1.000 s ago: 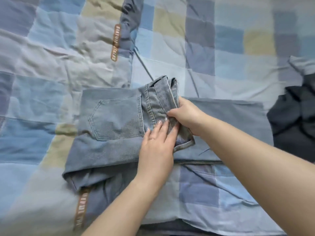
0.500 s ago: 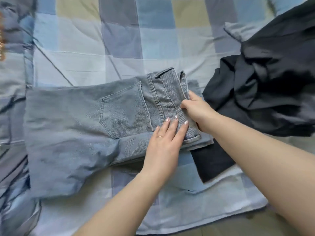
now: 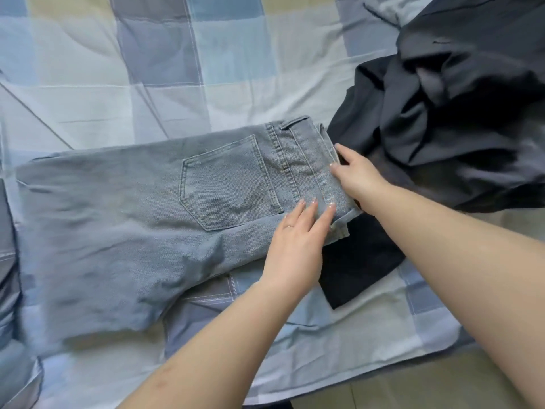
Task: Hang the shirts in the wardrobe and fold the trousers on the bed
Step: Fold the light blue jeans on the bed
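Observation:
Light blue jeans (image 3: 132, 216) lie folded on the checked bedcover (image 3: 177, 84), back pocket up, waistband to the right, legs reaching left. My left hand (image 3: 298, 243) presses flat on the lower right corner of the waistband, fingers straight, a ring on one finger. My right hand (image 3: 359, 175) rests against the waistband's right edge with relaxed fingers touching the denim. A crumpled pile of dark navy clothing (image 3: 457, 113) lies right of the jeans, and one flat dark piece (image 3: 362, 261) of it pokes out under the waistband corner.
The bed's front edge runs along the lower right, with pale floor (image 3: 413, 388) beyond it. More blue fabric bunches at the far left edge (image 3: 8, 261).
The jeans now lie further right, against the dark clothing pile. My right hand has eased from gripping the waistband to touching its edge. My left hand stays flat on the denim.

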